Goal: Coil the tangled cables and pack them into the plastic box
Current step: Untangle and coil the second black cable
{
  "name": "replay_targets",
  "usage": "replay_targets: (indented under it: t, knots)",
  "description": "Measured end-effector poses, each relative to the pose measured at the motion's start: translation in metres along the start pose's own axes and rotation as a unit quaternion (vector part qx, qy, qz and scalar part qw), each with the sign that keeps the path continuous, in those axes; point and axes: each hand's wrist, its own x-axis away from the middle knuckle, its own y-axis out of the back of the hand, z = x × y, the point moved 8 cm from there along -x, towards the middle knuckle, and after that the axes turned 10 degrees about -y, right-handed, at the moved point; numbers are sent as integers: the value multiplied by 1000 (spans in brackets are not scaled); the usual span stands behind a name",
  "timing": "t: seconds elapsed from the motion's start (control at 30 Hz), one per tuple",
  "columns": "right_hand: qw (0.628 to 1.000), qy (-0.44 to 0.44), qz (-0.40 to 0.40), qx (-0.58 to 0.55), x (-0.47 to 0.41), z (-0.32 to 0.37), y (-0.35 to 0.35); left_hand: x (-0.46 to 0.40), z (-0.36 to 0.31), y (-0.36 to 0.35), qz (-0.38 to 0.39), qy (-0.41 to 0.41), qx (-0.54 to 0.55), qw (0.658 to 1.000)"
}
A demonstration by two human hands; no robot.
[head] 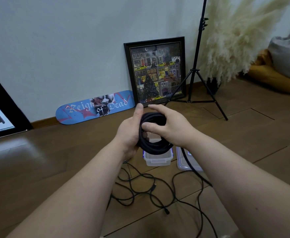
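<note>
Both hands, left (129,133) and right (171,125), hold the coil (152,145) in a curled grip. Directly below: box (158,158), contents obscured; lid (183,162) beside it. Loose cables (140,189) on floor (244,134) nearer.

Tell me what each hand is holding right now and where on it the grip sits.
Both hands hold one coiled black cable. The left hand grips the coil's left side; the right hand holds its upper right, thumb across the loops. A loose tail hangs to the floor.
</note>
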Motion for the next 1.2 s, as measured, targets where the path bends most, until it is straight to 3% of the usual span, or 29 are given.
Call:
replay_targets:
  t: [0.1,0.2,0.33,0.47,0.6,0.8,0.9,1.07,1.2]
  knots:
    - [998,-15,-8,-58,1,-7,-2,-4,2,2,-27,14,1,1000]
    - [988,-29,-71,-135,0,-10,3,-7,3,6,-63,23,41,997]
    - [953,-91,-204,-207,3,-20,20,-2,5,-8,-29,3,55,998]
    - [936,-124,-226,-240,2,-24,19,-1,-2,-18,-12,-60,65,996]
    - [935,-133,-197,-262,-2,-27,8,-1,-4,-9,-72,-70,89,991]
    - [955,-116,-97,-254,-7,-24,-20,-1,7,9,-165,21,124,978]
    - [955,-114,-1,-273,-4,-20,-31,-4,-2,29,-208,-47,68,975]
    - [915,-208,239,-251,21,-27,-50,-7,-22,58,-254,-151,-29,955]
    - [928,-223,223,-199,20,-35,-37,-11,-20,72,-267,-159,-22,950]
